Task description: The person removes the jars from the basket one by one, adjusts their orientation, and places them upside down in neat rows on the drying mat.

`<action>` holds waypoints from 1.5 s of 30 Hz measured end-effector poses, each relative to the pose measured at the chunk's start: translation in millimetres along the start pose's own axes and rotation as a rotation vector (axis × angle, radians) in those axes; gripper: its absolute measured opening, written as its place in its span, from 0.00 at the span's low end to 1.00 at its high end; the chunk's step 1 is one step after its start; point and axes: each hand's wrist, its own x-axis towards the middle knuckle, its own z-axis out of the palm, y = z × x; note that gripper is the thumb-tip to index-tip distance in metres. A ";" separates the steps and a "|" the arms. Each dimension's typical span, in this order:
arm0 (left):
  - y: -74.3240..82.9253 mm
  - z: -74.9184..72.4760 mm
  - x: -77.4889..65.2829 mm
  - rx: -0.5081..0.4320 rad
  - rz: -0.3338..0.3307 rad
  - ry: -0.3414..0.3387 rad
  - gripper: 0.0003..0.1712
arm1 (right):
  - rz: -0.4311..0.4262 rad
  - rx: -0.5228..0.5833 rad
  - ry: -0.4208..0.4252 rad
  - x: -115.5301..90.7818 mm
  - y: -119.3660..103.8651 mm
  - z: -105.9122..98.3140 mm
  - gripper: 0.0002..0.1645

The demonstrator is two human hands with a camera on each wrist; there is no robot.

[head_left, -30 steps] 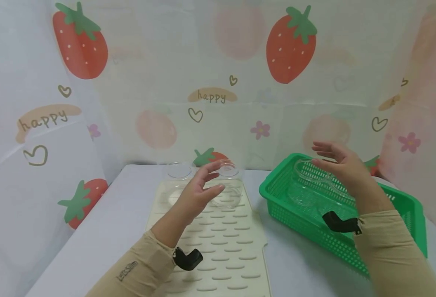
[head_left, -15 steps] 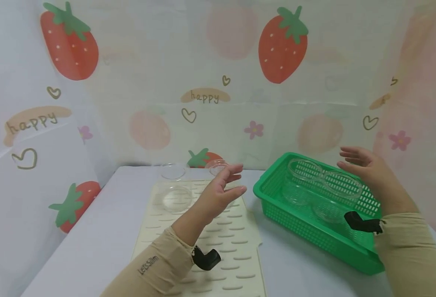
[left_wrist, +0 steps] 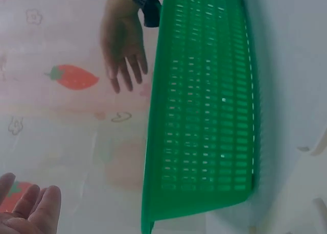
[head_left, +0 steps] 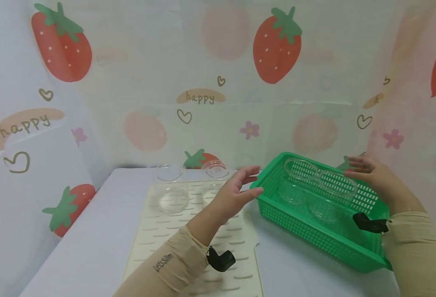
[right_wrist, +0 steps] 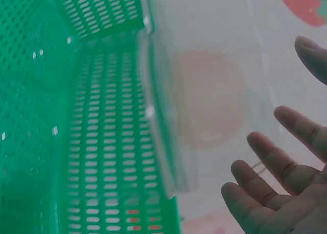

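Nothing held; the nearest reach is from the right

Largest first: I have a pale backdrop [head_left: 218, 136] printed with red strawberries, behind a white-covered table [head_left: 80, 247]. On it lies a long cream mat [head_left: 240, 243] with raised oval ridges, its length running away from me. To its right sits a green rectangular basket [head_left: 310, 231] of perforated plastic, set askew, its long axis slanting from far left to near right.

The right hand [head_left: 381, 181] hangs by the basket's far right side, fingers extended leftward, grasping nothing. The left hand [head_left: 236, 194] is above the mat, fingers loosely stretched toward the basket's left end, thumb apart, also free.

Two clear, round, glass-like cups stand in the basket, lined up along its long axis: the far-left cup [head_left: 295, 181] and the near-right cup [head_left: 332, 196]. Two similar clear cups [head_left: 170, 187] are at the mat's far end, one partly behind the left hand.

I judge that the move turns on the gap at the right fingertips: the near-right cup's rim lies just left of them, and the right wrist view shows space between. The far-left cup looks nearer the left hand, though depth is hard to tell.
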 end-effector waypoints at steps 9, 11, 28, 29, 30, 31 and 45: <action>0.2 6.0 0.6 -0.017 -0.011 -0.020 0.30 | 0.057 0.022 -0.105 5.6 18.2 0.5 0.52; -0.5 6.0 -0.1 -0.017 -0.008 -0.019 0.30 | 0.075 0.010 -0.115 6.8 20.0 0.9 0.54; -2.6 6.6 -5.4 0.002 -0.032 -0.004 0.29 | 0.148 -0.006 -0.184 9.7 31.6 7.7 0.57; -2.9 6.6 -5.7 0.000 -0.032 -0.005 0.29 | 0.151 0.003 -0.187 9.8 31.6 8.4 0.58; -3.0 6.6 -6.2 -0.003 -0.030 -0.007 0.29 | 0.157 0.011 -0.192 9.7 31.6 8.9 0.58; -3.3 6.6 -6.5 -0.004 -0.030 -0.008 0.29 | 0.161 0.014 -0.196 9.6 31.6 9.3 0.59; -7.8 6.1 -8.4 -0.015 -0.034 -0.006 0.30 | 0.133 -0.059 -0.199 8.3 34.0 12.3 0.64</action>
